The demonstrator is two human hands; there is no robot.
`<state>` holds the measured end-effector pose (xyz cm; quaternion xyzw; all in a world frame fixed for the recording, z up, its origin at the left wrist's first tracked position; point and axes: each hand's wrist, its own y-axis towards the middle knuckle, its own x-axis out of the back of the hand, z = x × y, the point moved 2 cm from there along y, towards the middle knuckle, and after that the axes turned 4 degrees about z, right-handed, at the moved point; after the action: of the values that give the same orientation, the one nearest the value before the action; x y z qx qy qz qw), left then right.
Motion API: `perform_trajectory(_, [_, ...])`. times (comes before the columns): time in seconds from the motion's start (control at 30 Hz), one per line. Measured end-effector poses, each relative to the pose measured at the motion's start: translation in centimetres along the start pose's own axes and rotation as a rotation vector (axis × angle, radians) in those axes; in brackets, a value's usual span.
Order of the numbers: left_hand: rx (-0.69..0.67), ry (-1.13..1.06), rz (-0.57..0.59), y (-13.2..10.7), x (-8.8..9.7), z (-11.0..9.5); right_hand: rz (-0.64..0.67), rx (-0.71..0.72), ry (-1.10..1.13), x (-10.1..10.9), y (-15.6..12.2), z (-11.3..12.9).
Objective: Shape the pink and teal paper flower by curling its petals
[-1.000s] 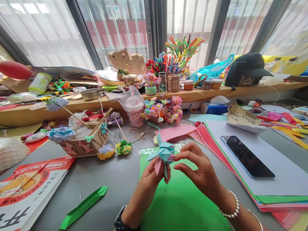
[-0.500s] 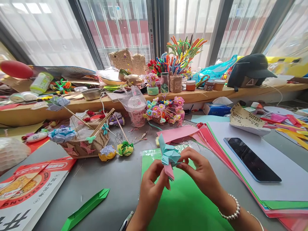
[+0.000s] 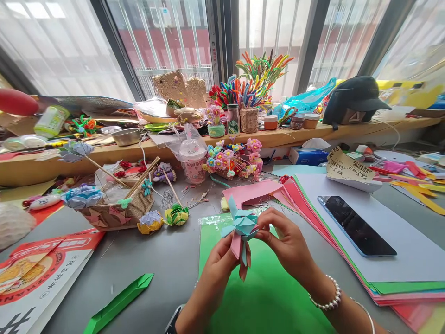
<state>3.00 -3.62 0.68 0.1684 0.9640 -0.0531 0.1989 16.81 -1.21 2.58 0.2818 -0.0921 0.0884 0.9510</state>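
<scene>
Between my two hands is a folded paper flower (image 3: 244,223) with light blue petals and a pink piece sticking out low on it. My left hand (image 3: 222,260) pinches the flower from below, near the pink piece. From the right side, my right hand (image 3: 283,236) grips the edge of the flower between thumb and fingertips. The spot under its fingertips is partly hidden. Both hands are above a green mat (image 3: 267,297). A folded green paper strip (image 3: 120,301) lies on the grey table to the left.
A cardboard boat (image 3: 114,213) with paper flowers stands at the left, near a printed bag (image 3: 45,273). A phone (image 3: 358,225) rests on stacked coloured paper (image 3: 410,250) at the right. Behind are a lidded cup (image 3: 193,162) and crocheted flowers (image 3: 231,160).
The flower has turned in my hands, so more light blue petals show at its left and below. My left hand has shifted slightly down. The whole view has moved a little.
</scene>
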Motion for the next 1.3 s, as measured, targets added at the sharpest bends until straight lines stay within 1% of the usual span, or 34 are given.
perform_trajectory(0.17, [-0.008,-0.002,-0.017,-0.06,-0.10,0.05,0.010,0.023,0.001,0.30,0.17,0.25])
perform_trajectory(0.27, [-0.031,0.010,-0.035,0.03,0.02,0.15,0.013,0.012,-0.002,0.47,0.29,0.29])
perform_trajectory(0.4, [-0.029,0.033,-0.073,0.26,0.44,0.28,0.071,-0.017,-0.004,0.45,0.39,0.19])
perform_trajectory(0.47, [-0.014,0.032,-0.060,0.35,0.58,0.31,0.083,-0.021,-0.013,0.44,0.39,0.17])
perform_trajectory(0.63, [0.053,-0.042,0.033,0.31,0.49,0.30,0.070,-0.007,0.010,0.63,0.39,0.25])
perform_trajectory(0.73, [0.097,-0.055,0.062,0.15,0.31,0.11,0.082,-0.017,0.016,0.79,0.46,0.20])
perform_trajectory(0.83, [0.122,-0.045,0.043,0.03,0.21,-0.15,0.085,-0.033,0.021,0.81,0.51,0.04])
perform_trajectory(1.07, [0.118,-0.039,0.001,0.16,0.54,-0.07,0.070,-0.048,0.006,0.64,0.50,-0.25])
perform_trajectory(1.2, [0.098,-0.029,0.005,0.24,0.74,0.15,0.088,-0.052,0.003,0.57,0.45,-0.29])
perform_trajectory(1.3, [0.092,-0.014,0.009,0.27,0.75,0.33,0.070,-0.055,-0.024,0.49,0.40,-0.23])
